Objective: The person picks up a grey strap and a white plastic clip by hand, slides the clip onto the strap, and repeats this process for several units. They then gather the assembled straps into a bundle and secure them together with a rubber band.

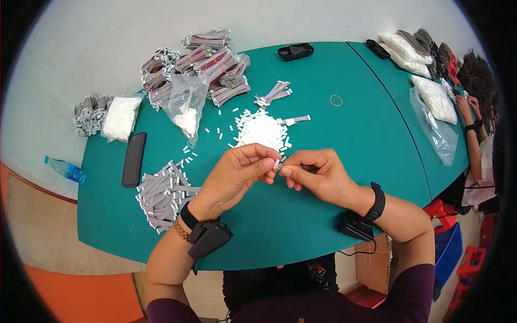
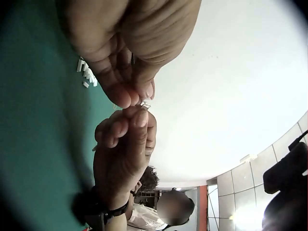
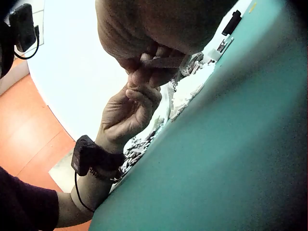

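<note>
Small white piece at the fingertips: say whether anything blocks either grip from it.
Nothing visible does: the left grip and right grip meet at the small white piece. The white pile lies beyond them, not between.

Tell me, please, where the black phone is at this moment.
In the head view, the black phone lies on the person's left side of the green table, between the bag of white pieces and the pile of grey strips.
</note>
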Available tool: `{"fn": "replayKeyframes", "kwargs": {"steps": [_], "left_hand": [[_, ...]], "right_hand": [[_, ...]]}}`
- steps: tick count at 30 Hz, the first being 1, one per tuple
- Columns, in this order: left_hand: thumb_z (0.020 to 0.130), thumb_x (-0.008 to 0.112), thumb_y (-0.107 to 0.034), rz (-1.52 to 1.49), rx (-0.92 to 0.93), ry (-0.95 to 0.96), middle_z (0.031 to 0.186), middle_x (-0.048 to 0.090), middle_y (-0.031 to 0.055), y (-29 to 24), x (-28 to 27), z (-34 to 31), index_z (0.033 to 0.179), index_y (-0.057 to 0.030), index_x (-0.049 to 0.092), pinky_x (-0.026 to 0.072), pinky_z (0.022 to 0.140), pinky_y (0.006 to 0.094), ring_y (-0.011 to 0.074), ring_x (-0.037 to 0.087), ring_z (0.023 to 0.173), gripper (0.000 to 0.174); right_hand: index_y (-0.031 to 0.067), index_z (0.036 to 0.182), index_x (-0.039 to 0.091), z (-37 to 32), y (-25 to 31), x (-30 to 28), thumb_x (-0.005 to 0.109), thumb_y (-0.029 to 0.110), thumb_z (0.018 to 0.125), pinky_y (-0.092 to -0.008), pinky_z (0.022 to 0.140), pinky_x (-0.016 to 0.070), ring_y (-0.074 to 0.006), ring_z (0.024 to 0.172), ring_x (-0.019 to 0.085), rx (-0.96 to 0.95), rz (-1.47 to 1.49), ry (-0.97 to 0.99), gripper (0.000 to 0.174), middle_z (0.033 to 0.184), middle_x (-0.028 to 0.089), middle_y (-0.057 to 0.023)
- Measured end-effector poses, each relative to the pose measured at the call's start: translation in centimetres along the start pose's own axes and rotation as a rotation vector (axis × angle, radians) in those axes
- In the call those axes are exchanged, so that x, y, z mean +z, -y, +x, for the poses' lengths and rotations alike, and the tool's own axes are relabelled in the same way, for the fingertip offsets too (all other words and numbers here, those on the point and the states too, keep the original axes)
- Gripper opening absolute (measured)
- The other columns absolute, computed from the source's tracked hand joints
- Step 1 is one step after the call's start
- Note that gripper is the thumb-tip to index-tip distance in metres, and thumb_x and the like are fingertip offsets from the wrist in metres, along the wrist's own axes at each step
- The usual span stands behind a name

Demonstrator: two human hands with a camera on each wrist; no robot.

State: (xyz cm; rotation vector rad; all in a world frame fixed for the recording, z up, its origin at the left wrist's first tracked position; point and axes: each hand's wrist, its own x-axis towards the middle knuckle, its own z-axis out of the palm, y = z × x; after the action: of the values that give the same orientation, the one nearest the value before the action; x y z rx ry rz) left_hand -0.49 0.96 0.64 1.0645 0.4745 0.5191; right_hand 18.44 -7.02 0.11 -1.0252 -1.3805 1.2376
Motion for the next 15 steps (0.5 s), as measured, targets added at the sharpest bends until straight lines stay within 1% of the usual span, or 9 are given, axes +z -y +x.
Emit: {"fn": "replayKeyframes", "kwargs": {"steps": [15], "left_hand": [[0.088,0.062,-0.012,0.025,0.008,-0.001,0.089,0.062,0.0044,-0.01,0.07,-0.05,0.102,0.0013,0.061,0.0481,0.07,0.0217,0.0097,0.056,0.075,0.019]], "right_hand": [[0.001,0.081,0.064,-0.04,0.16,0.01,0.058,0.014,0.091,-0.0193,0.054,0.0407,-0.0037,0.06,0.05,0.01,-0.015,-0.002,0.017,0.067,0.058,0.0008]]}}
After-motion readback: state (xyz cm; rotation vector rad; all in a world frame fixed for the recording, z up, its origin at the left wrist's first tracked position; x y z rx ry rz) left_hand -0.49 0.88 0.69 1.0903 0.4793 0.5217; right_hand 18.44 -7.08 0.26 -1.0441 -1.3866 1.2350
